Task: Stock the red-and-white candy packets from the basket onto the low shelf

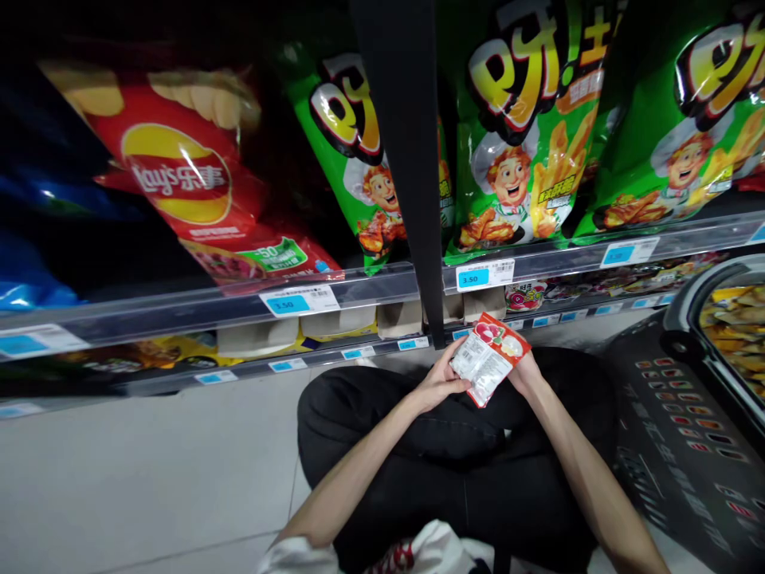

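A small red and white snack packet (pixel 487 359) is held over my lap, its printed back facing up towards me. My left hand (pixel 441 379) grips its left edge, thumb lying across the lower corner. On the other side my right hand (pixel 526 375) holds the right edge, with most of its fingers hidden behind the packet. The packet tilts slightly and looks sealed, with pictures of fruit on its red upper part.
Shelves in front carry a red Lay's chip bag (pixel 197 183), green snack bags (pixel 514 159) and price labels (pixel 485 275). A black post (pixel 406 159) divides them. On the right stands a dark shopping basket (pixel 669 446) containing packets. My crossed legs (pixel 382 430) rest on the tiled floor (pixel 149 470).
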The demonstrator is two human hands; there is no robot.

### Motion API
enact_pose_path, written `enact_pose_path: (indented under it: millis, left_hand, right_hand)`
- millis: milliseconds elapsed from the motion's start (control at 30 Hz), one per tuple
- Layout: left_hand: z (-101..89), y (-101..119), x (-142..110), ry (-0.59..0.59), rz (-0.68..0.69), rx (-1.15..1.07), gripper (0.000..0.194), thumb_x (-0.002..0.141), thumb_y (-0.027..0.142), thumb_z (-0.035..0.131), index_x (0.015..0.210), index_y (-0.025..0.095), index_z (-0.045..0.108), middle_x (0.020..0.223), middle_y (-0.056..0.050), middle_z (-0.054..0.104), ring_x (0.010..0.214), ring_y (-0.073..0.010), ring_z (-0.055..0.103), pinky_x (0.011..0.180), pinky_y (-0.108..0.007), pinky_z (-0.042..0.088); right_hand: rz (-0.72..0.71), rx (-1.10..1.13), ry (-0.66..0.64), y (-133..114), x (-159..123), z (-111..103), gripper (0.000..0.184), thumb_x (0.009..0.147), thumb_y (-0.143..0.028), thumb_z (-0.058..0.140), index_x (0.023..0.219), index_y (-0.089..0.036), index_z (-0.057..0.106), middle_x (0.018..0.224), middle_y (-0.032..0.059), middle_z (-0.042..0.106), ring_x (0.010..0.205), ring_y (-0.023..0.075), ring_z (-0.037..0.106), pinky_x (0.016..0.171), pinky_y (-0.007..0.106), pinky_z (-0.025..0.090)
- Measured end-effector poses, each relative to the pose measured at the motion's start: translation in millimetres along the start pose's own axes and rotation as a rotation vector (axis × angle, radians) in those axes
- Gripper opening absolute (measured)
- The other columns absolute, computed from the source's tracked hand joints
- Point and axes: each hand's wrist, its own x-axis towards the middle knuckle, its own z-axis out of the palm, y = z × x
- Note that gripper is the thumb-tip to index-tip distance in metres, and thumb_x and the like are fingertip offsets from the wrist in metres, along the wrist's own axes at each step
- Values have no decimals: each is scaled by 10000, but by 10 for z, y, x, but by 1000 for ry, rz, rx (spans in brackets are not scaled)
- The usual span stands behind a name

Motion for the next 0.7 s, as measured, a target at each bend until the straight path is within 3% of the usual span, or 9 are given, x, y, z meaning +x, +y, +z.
enact_pose_path:
  millis: [67,133,267,333,400,500,633,700]
  left_hand:
    - [10,18,-28,-56,-46,-76,1025,636,194,941,1523,300,437,1481,-130,572,1276,-285,611,1000,-353,514]
    - [9,30,-47,-94,-68,-136,976,628,166,933,1486,291,487,1427,-118,611,1234,-268,630,991,-346,507]
    - [-34,28,-42,-116,-125,-167,962,712,226,878,1542,321,400,1196,-92,711,984,-234,711,861,-344,528]
    - [-59,19,-21,-117,-147,-156,815,815,364,799,1529,288,414,991,-68,730,806,-223,719,753,-333,515]
    - [-71,12,1,-132,-163,-137,599,891,570,667,1325,161,607,823,-75,703,727,-231,709,700,-324,486]
    - [-54,20,18,-157,-154,-44,732,865,791,526,864,80,701,760,-139,695,754,-237,697,700,-313,462]
    - [11,59,-4,-141,-173,247,576,838,671,685,777,100,734,765,-133,746,739,-201,676,714,-291,470]
    - [38,75,-16,-176,-215,407,523,886,605,666,746,109,760,743,-121,758,746,-192,673,736,-283,480]
  right_hand:
    - [-1,13,-107,-23,-36,10,421,715,-443,844,1087,-257,773,1159,63,787,1088,274,721,1002,385,521]
    - [-10,26,-137,-45,-59,7,439,712,-430,854,1112,-269,771,1104,54,796,971,237,739,907,345,550]
    - [-66,8,-50,-55,-56,-13,466,603,-396,939,1026,-268,792,828,-12,756,661,127,643,623,228,496]
    - [-123,4,-3,-38,-33,-8,428,549,-396,969,907,-247,788,749,-29,705,599,95,572,564,208,452]
    - [-171,-1,26,-12,-4,5,367,571,-415,963,804,-222,756,676,-41,642,533,63,479,506,191,394]
    - [-189,-49,87,34,36,18,341,675,-469,907,796,-202,734,629,-41,610,484,51,421,459,188,350]
    - [-140,-48,207,68,57,10,405,662,-530,902,804,-191,731,685,5,710,541,123,593,527,242,482]
    - [-86,-2,253,62,55,11,419,634,-531,918,737,-184,707,654,9,713,539,145,626,534,258,505]
